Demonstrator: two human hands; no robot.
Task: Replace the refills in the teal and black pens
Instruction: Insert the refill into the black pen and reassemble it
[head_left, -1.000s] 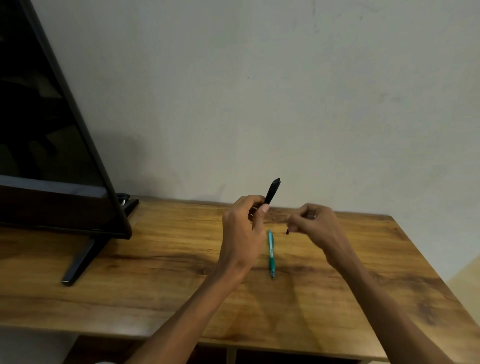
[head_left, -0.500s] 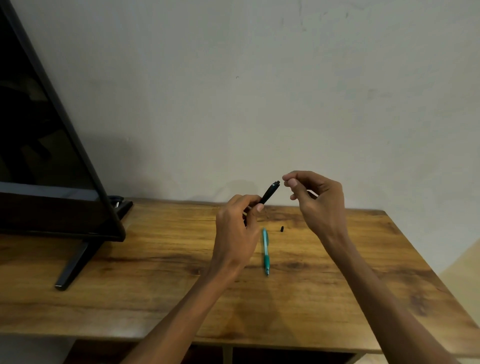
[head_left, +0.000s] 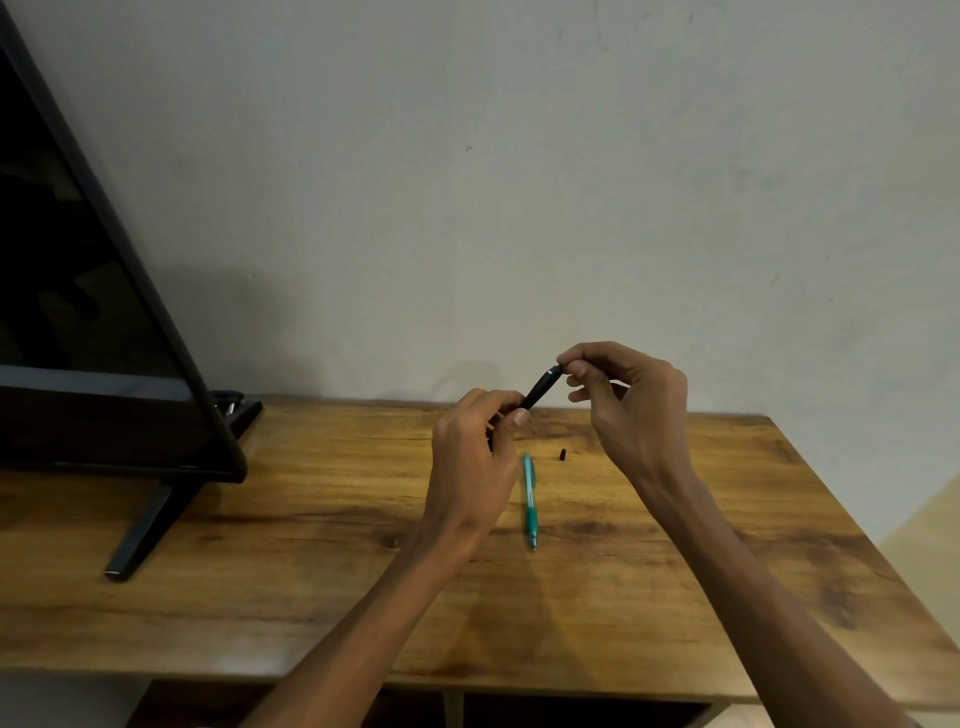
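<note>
- pens: 2 — black pen (head_left: 540, 388), teal pen (head_left: 529, 498)
- small black loose part (head_left: 562, 454) on the surface (head_left: 260, 571): 1
- hands: 2 — left hand (head_left: 475, 457), right hand (head_left: 631, 405)
- screen (head_left: 78, 291) on stand: 1

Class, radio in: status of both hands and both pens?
Left hand grips black pen; right hand pinches its upper end. Teal pen lies on table. Nothing obstructing.

Black pen (head_left: 540, 388) tilted up-right above the table, held at both ends; teal pen (head_left: 529, 500) flat below, tip toward viewer.
</note>
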